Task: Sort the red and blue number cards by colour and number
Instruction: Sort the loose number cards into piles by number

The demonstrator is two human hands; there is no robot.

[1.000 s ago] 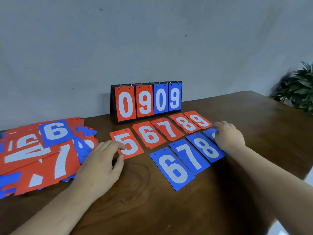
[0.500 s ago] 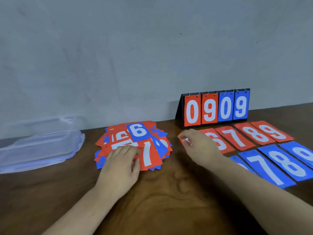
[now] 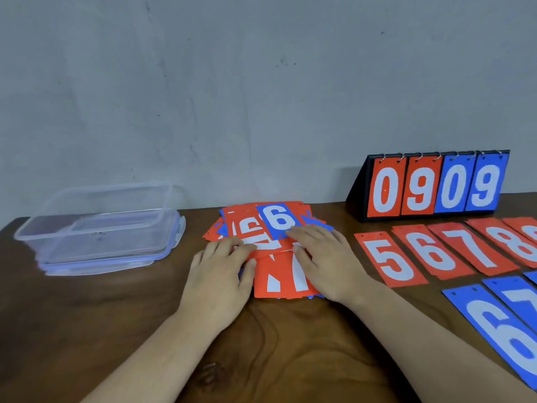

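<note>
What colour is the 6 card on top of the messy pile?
Blue card, white 6; head view.

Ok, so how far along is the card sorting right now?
Done: red cards 5 to 8 lie in order before the scoreboard, and a blue row starts with 6 then 7. In hand: the left grip and right grip rest on the mixed pile, no card lifted. Left: that pile, red and blue jumbled, a blue 6 on top; it needs sorting into the rows.

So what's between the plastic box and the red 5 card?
The messy card pile, with the left hand and right hand on it, shown in the head view.
</note>
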